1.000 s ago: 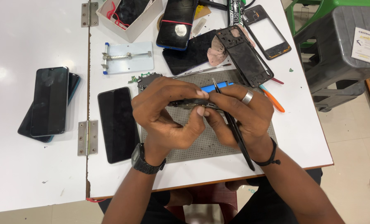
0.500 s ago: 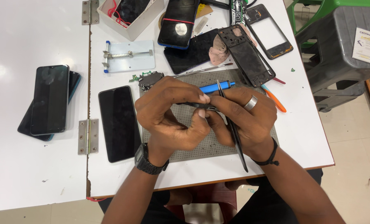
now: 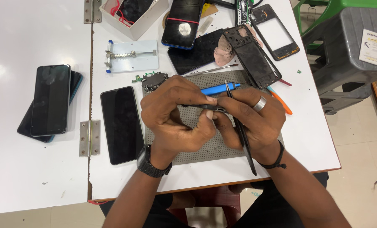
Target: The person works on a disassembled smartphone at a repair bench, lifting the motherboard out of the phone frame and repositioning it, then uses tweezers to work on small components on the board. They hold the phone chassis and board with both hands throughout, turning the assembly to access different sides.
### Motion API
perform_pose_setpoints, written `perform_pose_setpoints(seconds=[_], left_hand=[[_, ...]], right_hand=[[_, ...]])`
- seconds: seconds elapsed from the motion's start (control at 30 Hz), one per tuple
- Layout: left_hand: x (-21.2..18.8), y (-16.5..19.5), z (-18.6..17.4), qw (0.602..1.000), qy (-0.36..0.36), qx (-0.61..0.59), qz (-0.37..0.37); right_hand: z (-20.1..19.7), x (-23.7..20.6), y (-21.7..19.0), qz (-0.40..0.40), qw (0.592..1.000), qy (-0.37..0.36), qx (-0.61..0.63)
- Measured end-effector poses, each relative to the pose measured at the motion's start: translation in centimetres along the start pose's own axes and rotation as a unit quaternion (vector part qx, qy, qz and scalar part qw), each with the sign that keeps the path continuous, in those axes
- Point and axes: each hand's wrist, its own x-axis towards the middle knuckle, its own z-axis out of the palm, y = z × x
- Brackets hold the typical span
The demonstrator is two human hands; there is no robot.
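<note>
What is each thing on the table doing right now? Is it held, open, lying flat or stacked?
left hand: closed on a small dark part
right hand: holding black tweezers, pinching the same part
small dark part: held above the grey mat
black phone: lying flat, screen dark
two phones: stacked, screens dark
phone frame: opened, empty
blue tool: lying on the mat
</note>
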Motion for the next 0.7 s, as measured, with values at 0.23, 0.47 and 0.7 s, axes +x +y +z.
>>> perform_pose_setpoints(seconds=[0.23, 0.47, 0.7], left_hand=[[0.1, 0.2, -0.4, 1.000, -0.019, 0.014, -0.011], [0.3, -0.1, 0.2, 0.996, 0.003, 0.063, -0.059], [1.6, -0.8, 0.1, 0.993, 0.043, 0.010, -0.106]], right_hand=[[0.2, 0.5, 0.0, 0.020, 0.999, -0.002, 0.038], [0.4, 0.5, 0.0, 0.116, 0.990, -0.031, 0.068], [1.0, -0.1, 1.6, 0.285, 0.934, 0.050, 0.209]])
